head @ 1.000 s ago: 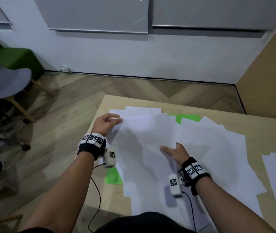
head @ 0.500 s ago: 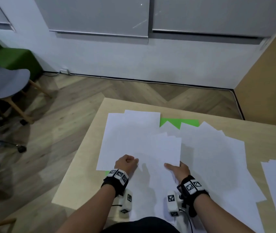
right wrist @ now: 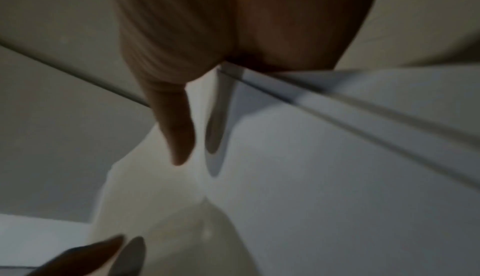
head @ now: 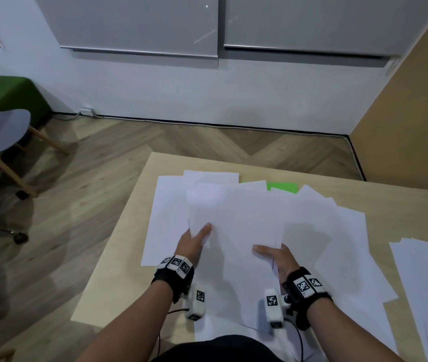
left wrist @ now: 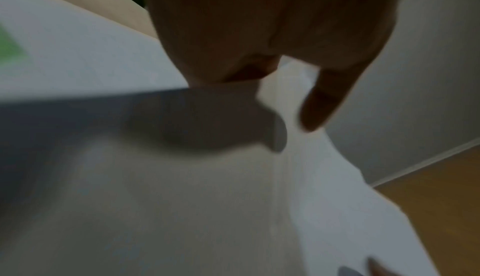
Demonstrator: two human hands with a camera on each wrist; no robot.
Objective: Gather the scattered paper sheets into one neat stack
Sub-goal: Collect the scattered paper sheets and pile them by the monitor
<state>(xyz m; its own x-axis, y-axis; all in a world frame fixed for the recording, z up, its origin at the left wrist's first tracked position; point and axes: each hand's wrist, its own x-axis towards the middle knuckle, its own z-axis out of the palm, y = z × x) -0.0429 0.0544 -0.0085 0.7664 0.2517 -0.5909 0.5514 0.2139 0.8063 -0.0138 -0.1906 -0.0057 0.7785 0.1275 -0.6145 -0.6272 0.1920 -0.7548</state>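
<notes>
Two hands are working the same bundle. In the head view, your left hand (head: pixel 191 244) is gripping the left edge of a lifted bundle of white paper sheets (head: pixel 236 218), thumb lying on top and the other fingers hidden beneath. Your right hand (head: pixel 277 256) is holding the bundle's near right corner the same way, thumb pointing left across the top. The bundle is hanging over the loose white sheets (head: pixel 335 246) spread across the light wooden table (head: pixel 119 252). A green sheet (head: pixel 282 186) is showing at the far edge of the spread, and a separate pile of white paper (head: pixel 427 280) is lying well apart at the right.

In the left wrist view, blurred, your thumb (left wrist: pixel 322 103) is pressing down on the paper while the sheet's edge is passing under the palm.

In the right wrist view, also blurred, your thumb (right wrist: pixel 176 128) is lying over the paper, with the edges of several sheets (right wrist: pixel 337 99) running out from under the palm.
</notes>
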